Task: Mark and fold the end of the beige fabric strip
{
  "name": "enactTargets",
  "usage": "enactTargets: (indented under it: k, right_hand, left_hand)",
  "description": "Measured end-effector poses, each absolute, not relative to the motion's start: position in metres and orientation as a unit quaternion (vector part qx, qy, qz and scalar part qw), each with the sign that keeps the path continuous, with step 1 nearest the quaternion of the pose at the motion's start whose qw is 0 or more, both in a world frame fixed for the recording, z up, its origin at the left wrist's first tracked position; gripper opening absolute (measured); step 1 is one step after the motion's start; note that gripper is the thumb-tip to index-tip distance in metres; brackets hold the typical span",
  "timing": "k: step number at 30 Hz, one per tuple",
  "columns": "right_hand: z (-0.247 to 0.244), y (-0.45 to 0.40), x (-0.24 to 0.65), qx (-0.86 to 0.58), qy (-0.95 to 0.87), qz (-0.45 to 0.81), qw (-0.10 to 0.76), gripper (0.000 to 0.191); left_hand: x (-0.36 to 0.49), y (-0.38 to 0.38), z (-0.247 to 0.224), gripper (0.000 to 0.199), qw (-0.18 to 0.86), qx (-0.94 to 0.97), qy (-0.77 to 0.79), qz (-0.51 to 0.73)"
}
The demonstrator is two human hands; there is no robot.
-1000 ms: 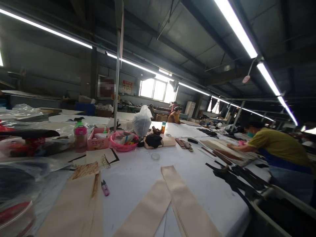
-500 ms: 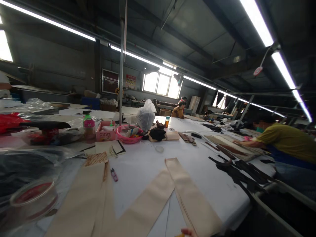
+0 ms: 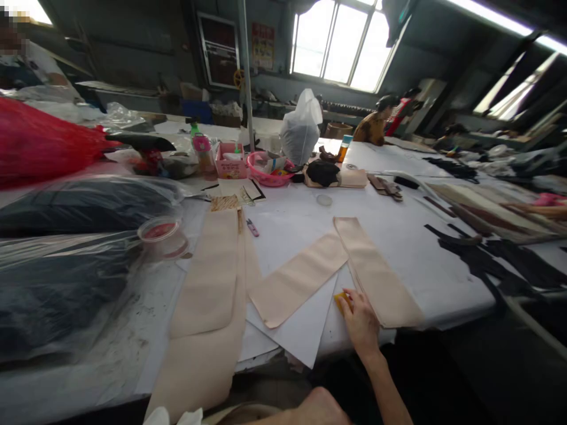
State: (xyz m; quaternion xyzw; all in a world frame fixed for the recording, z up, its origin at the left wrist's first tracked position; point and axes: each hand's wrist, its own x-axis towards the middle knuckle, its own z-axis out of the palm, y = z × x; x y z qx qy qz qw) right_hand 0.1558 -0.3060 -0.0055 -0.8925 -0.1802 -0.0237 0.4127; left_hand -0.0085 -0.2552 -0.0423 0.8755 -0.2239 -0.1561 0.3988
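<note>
My right hand (image 3: 359, 316) pinches a small yellow piece (image 3: 343, 302) over the table's front edge, just left of a stack of beige strips (image 3: 376, 271). Another beige strip (image 3: 299, 277) lies slanted across white sheets (image 3: 305, 330). Farther left, long beige pieces (image 3: 206, 271) run toward me and hang past the edge. At the bottom, part of an arm or knee-like skin surface (image 3: 321, 407) shows, and white material (image 3: 177, 416) sits beside it; the fingers of my left hand cannot be made out.
Plastic-wrapped dark bundles (image 3: 66, 283) and a clear round tub (image 3: 163, 236) stand left. Pink snips (image 3: 252, 228), a pink basket (image 3: 270, 170) and a white bag (image 3: 301, 130) lie farther back. Black strips (image 3: 487, 260) are at right. A person (image 3: 372, 125) is at the back.
The view has tilted down and turned right. My right hand, barely showing at the bottom before, is now fully in sight with the yellow piece.
</note>
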Motion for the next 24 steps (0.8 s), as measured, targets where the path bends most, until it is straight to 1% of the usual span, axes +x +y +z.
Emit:
enactTargets:
  k: [2,3,5,6,8,10,12,13,15,17,20,24]
  right_hand:
    - [-0.004,-0.305,0.153,-0.903,-0.188,-0.054,0.382,0.037]
    - [-0.002,-0.305,0.152,-0.908,-0.2,-0.074,0.36,0.038]
    - [0.002,-0.304,0.149,-0.913,-0.246,-0.125,0.301,0.039]
    - [0.005,-0.303,0.146,-0.909,-0.278,-0.152,0.272,0.039]
    - [0.011,-0.299,0.138,-0.887,-0.348,-0.183,0.242,0.037]
    - [0.016,-0.291,0.127,-0.856,-0.415,-0.161,0.265,0.031]
    - [0.017,-0.28,0.113,-0.815,-0.489,-0.095,0.295,0.026]
    - [0.017,-0.273,0.106,-0.793,-0.525,-0.054,0.305,0.026]
    - [0.014,-0.259,0.093,-0.754,-0.579,0.015,0.309,0.027]
    - [0.009,-0.245,0.083,-0.739,-0.6,0.044,0.304,0.025]
    - [0.004,-0.229,0.077,-0.75,-0.593,0.022,0.292,0.02]
    - [-0.001,-0.21,0.08,-0.783,-0.538,-0.062,0.305,0.024]
  left_hand:
    - [-0.013,-0.253,-0.038,0.007,0.355,0.889,-0.241,-0.161]
    - [-0.016,-0.25,-0.033,0.011,0.323,0.9,-0.253,-0.147]
    - [-0.021,-0.243,-0.02,0.025,0.281,0.916,-0.272,-0.093]
    - [-0.023,-0.239,-0.014,0.028,0.279,0.915,-0.28,-0.085]
    - [-0.025,-0.232,-0.004,0.026,0.29,0.903,-0.297,-0.114]
    - [-0.024,-0.226,0.001,0.016,0.302,0.892,-0.302,-0.15]
    - [-0.024,-0.22,0.002,0.008,0.31,0.895,-0.288,-0.143]
    - [-0.024,-0.216,0.002,0.008,0.317,0.898,-0.275,-0.132]
    - [-0.027,-0.207,0.002,0.015,0.322,0.905,-0.249,-0.123]
    - [-0.033,-0.196,0.005,0.023,0.313,0.918,-0.21,-0.127]
    - [-0.045,-0.176,0.017,0.024,0.324,0.926,-0.141,-0.129]
    - [-0.057,-0.15,0.034,0.012,0.37,0.922,-0.039,-0.108]
